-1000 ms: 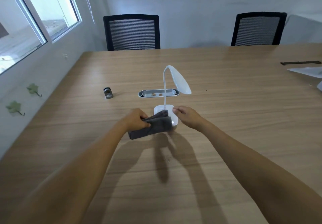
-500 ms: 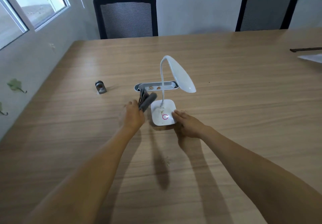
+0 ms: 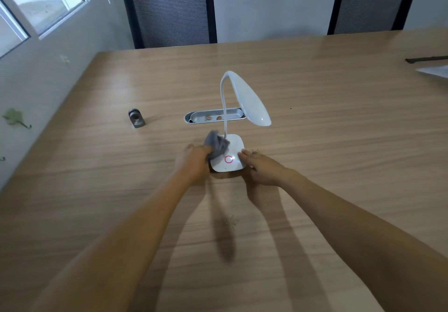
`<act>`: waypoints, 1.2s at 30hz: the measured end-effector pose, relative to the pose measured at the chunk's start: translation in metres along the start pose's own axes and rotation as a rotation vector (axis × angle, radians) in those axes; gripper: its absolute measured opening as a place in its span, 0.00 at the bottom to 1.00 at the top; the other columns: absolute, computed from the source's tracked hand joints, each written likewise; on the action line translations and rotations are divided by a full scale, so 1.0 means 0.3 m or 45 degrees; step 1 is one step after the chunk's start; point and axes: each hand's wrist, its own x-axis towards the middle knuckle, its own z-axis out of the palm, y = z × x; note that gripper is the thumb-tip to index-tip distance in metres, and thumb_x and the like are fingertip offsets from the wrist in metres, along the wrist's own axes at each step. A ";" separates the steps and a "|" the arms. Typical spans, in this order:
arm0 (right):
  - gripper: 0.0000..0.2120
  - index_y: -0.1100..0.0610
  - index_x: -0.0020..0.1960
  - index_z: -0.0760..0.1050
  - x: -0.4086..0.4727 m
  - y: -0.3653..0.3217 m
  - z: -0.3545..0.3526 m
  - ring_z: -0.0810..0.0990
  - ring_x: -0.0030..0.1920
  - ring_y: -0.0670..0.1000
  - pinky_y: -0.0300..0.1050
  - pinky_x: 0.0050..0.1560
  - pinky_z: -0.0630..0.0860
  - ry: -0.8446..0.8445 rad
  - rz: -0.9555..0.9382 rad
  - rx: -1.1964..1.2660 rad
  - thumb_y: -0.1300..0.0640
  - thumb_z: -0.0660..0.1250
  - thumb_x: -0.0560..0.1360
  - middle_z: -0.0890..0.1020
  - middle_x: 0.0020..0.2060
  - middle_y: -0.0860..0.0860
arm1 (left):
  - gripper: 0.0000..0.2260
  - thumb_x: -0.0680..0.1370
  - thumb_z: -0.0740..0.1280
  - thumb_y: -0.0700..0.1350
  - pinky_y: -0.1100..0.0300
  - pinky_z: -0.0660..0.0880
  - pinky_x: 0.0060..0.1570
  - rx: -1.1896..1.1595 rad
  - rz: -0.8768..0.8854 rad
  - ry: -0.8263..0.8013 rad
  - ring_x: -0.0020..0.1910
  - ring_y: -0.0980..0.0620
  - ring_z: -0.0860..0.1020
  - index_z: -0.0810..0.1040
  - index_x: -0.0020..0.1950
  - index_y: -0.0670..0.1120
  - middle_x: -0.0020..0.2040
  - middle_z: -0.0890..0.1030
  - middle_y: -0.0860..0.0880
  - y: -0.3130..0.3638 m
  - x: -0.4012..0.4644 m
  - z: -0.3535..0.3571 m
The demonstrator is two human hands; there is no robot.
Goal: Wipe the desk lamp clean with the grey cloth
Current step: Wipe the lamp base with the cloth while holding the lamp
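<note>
Bunched tight in our left hand (image 3: 194, 163) is the grey cloth (image 3: 217, 145), fingers closed around it, and the loose end spills over the left side of the lamp's base (image 3: 230, 155), right by the foot of the thin neck. Our right hand (image 3: 263, 170) sits at the base's right edge, fingertips (image 3: 243, 153) touching it, fingers fairly flat rather than curled around anything; how firmly it presses we cannot tell. We see the desk lamp (image 3: 251, 102) standing upright near the middle of the wooden table (image 3: 339, 142), its white neck arching up and its head drooping to the right, with a pink ring glowing on the base. The cloth hides the base's left rear corner, and our left hand covers its near-left edge. Just behind the lamp lies a long metal slot (image 3: 211, 117) set in the tabletop, with two small brownish bits inside that are too small to name; the lamp's neck crosses in front of it. Off to the left stands a small grey metal piece (image 3: 136, 118), hard to identify. Faint crumbs or dust lie on the table between our forearms. Two black mesh chairs (image 3: 171, 16) stand at the far edge, the right one cut off at the top. At the right margin a dark strip and a pale sheet are cropped.
</note>
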 end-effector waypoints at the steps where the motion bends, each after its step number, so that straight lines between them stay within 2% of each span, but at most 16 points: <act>1: 0.29 0.54 0.77 0.51 -0.001 0.000 -0.001 0.53 0.78 0.57 0.49 0.78 0.52 0.000 -0.003 -0.002 0.61 0.53 0.78 0.53 0.78 0.53 | 0.17 0.73 0.64 0.43 0.53 0.76 0.47 0.055 0.068 -0.039 0.56 0.43 0.75 0.77 0.62 0.52 0.54 0.81 0.45 -0.011 -0.017 -0.003; 2: 0.29 0.54 0.77 0.51 -0.002 -0.002 -0.002 0.53 0.78 0.57 0.49 0.77 0.52 0.000 -0.007 -0.004 0.61 0.53 0.78 0.53 0.78 0.53 | 0.16 0.72 0.68 0.44 0.54 0.77 0.44 0.153 0.192 -0.008 0.53 0.43 0.76 0.79 0.60 0.52 0.53 0.81 0.47 -0.024 -0.035 -0.009; 5: 0.28 0.55 0.77 0.52 -0.011 -0.013 -0.012 0.53 0.77 0.57 0.49 0.77 0.53 -0.006 -0.006 -0.006 0.61 0.53 0.78 0.53 0.78 0.54 | 0.17 0.58 0.78 0.40 0.61 0.73 0.23 0.589 0.598 0.156 0.33 0.47 0.78 0.85 0.45 0.52 0.38 0.85 0.53 -0.088 -0.062 -0.013; 6: 0.28 0.55 0.77 0.52 -0.013 -0.016 -0.017 0.54 0.77 0.57 0.50 0.77 0.53 -0.011 -0.003 -0.009 0.61 0.53 0.78 0.54 0.78 0.54 | 0.17 0.58 0.76 0.38 0.62 0.73 0.22 0.636 0.674 0.215 0.31 0.47 0.78 0.86 0.44 0.51 0.37 0.85 0.53 -0.111 -0.064 -0.013; 8: 0.28 0.55 0.77 0.53 -0.014 -0.021 -0.029 0.56 0.77 0.57 0.51 0.76 0.55 -0.023 0.004 -0.012 0.61 0.54 0.77 0.55 0.78 0.54 | 0.14 0.64 0.69 0.37 0.59 0.76 0.26 0.581 0.768 0.342 0.31 0.45 0.77 0.85 0.48 0.46 0.43 0.86 0.49 -0.139 -0.070 -0.024; 10: 0.28 0.54 0.77 0.54 -0.017 -0.027 -0.039 0.57 0.76 0.57 0.52 0.75 0.58 -0.030 0.008 -0.009 0.58 0.55 0.78 0.56 0.78 0.53 | 0.16 0.69 0.60 0.35 0.58 0.78 0.31 0.417 0.716 0.558 0.31 0.43 0.76 0.84 0.49 0.41 0.46 0.86 0.44 -0.151 -0.057 -0.039; 12: 0.27 0.53 0.77 0.55 -0.021 -0.031 -0.044 0.57 0.76 0.57 0.52 0.75 0.58 -0.039 0.018 -0.001 0.56 0.55 0.79 0.56 0.78 0.53 | 0.17 0.69 0.58 0.34 0.58 0.78 0.33 0.362 0.605 0.669 0.31 0.43 0.76 0.84 0.50 0.39 0.46 0.86 0.43 -0.140 -0.041 -0.054; 16: 0.26 0.54 0.76 0.56 -0.026 -0.038 -0.058 0.57 0.76 0.57 0.50 0.75 0.57 -0.060 0.023 0.004 0.57 0.56 0.79 0.56 0.77 0.54 | 0.17 0.69 0.58 0.35 0.55 0.79 0.32 0.332 0.614 0.603 0.32 0.41 0.76 0.82 0.51 0.41 0.45 0.86 0.44 -0.108 -0.022 0.009; 18: 0.26 0.55 0.76 0.56 -0.023 -0.040 -0.067 0.57 0.76 0.56 0.48 0.76 0.56 -0.080 0.028 0.013 0.57 0.56 0.78 0.56 0.77 0.55 | 0.13 0.68 0.64 0.36 0.54 0.79 0.27 0.299 0.561 0.479 0.33 0.42 0.78 0.78 0.52 0.45 0.43 0.86 0.46 -0.094 -0.026 0.056; 20: 0.26 0.54 0.76 0.57 -0.016 -0.037 -0.072 0.58 0.76 0.56 0.47 0.76 0.55 -0.084 0.033 0.011 0.59 0.55 0.78 0.57 0.77 0.54 | 0.19 0.64 0.73 0.35 0.56 0.78 0.25 0.295 0.529 0.367 0.34 0.43 0.78 0.75 0.51 0.49 0.43 0.85 0.49 -0.088 -0.043 0.088; 22: 0.26 0.54 0.75 0.58 -0.010 -0.033 -0.071 0.60 0.75 0.57 0.49 0.76 0.57 -0.082 0.045 0.011 0.62 0.54 0.77 0.59 0.77 0.54 | 0.23 0.63 0.73 0.34 0.57 0.78 0.29 0.261 0.559 0.326 0.37 0.43 0.78 0.72 0.52 0.51 0.46 0.85 0.51 -0.102 -0.068 0.088; 24: 0.27 0.54 0.75 0.59 -0.010 -0.033 -0.072 0.59 0.75 0.56 0.49 0.76 0.56 -0.087 0.064 0.017 0.65 0.52 0.76 0.59 0.77 0.52 | 0.22 0.63 0.71 0.34 0.56 0.79 0.32 0.273 0.652 0.387 0.38 0.43 0.78 0.73 0.53 0.50 0.48 0.85 0.51 -0.134 -0.085 0.074; 27: 0.27 0.53 0.76 0.58 -0.016 -0.041 -0.080 0.58 0.76 0.55 0.48 0.77 0.55 -0.100 0.075 0.029 0.64 0.52 0.77 0.58 0.77 0.52 | 0.17 0.68 0.60 0.36 0.57 0.78 0.34 0.296 0.667 0.573 0.39 0.43 0.78 0.73 0.54 0.49 0.50 0.85 0.51 -0.173 -0.106 0.031; 30: 0.25 0.53 0.73 0.63 -0.026 -0.042 -0.082 0.64 0.72 0.58 0.49 0.73 0.62 -0.091 0.069 0.066 0.62 0.55 0.77 0.65 0.75 0.52 | 0.17 0.68 0.60 0.33 0.57 0.77 0.34 0.263 0.614 0.722 0.38 0.42 0.78 0.72 0.53 0.47 0.51 0.85 0.49 -0.172 -0.084 0.007; 33: 0.20 0.56 0.68 0.70 -0.040 -0.048 -0.094 0.71 0.66 0.59 0.50 0.66 0.69 -0.048 0.078 0.092 0.56 0.60 0.77 0.74 0.67 0.55 | 0.17 0.67 0.61 0.33 0.55 0.77 0.34 0.260 0.594 0.714 0.39 0.42 0.77 0.74 0.53 0.46 0.52 0.85 0.49 -0.125 -0.038 0.010; 36: 0.22 0.59 0.70 0.67 -0.045 -0.054 -0.097 0.68 0.69 0.59 0.52 0.68 0.66 -0.062 0.062 0.077 0.58 0.60 0.77 0.69 0.71 0.56 | 0.16 0.65 0.59 0.34 0.56 0.77 0.30 0.257 0.507 0.666 0.37 0.43 0.77 0.76 0.49 0.46 0.48 0.85 0.51 -0.081 -0.002 0.026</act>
